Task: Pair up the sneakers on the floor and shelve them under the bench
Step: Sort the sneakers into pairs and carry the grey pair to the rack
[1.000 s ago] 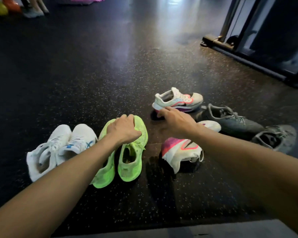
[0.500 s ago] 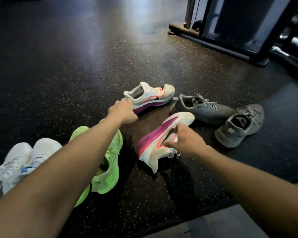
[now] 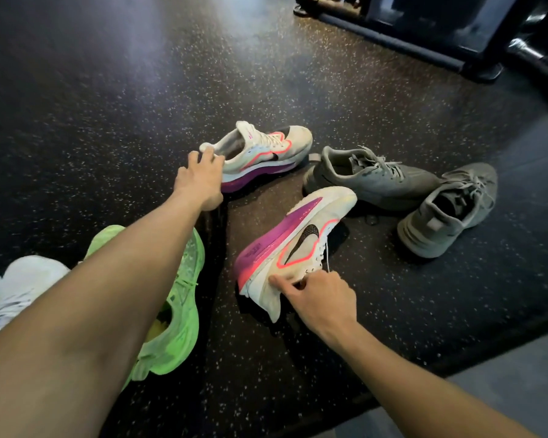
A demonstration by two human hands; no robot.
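A white-and-purple sneaker (image 3: 295, 245) lies tipped on its side on the floor, right hand (image 3: 321, 300) fingers clamped on its heel; beyond it, left hand (image 3: 200, 178) fingers curl over its mate (image 3: 260, 153) (pairing underway). Next, likely: bring them together.

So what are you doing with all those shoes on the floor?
A person is matching up sneakers. The right hand pinches the heel of one white, pink and purple sneaker, tipped on its side. The left hand grips the heel of its twin, which stands upright farther away. Two grey sneakers lie close together to the right. A green pair and a white pair sit side by side on the left.
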